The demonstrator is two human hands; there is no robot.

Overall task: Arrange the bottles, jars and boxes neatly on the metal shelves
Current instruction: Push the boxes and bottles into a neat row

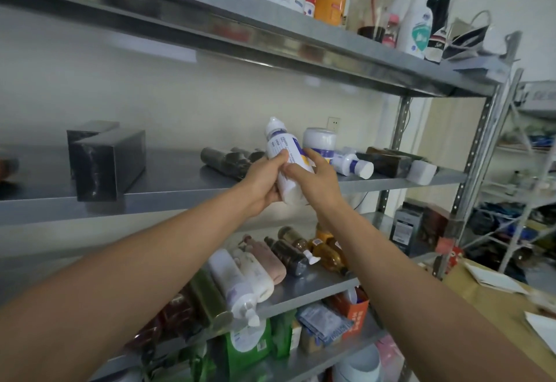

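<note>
Soft, even indoor light, moderately bright, no hard shadows. Diffuse glare streak on the underside of the upper shelf, dull reflections on the middle shelf. Strong wide-angle distortion: shelf edges bowed, forearms stretched toward the corners. Slightly soft throughout, blurrier at left edge and far right.

White bottle in both hands

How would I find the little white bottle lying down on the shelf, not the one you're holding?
Look at the middle metal shelf, just right of both hands. Beside the upright white jar lies a small white plastic bottle with a blue band. It alone lies tipped over, flat end facing you.
</note>
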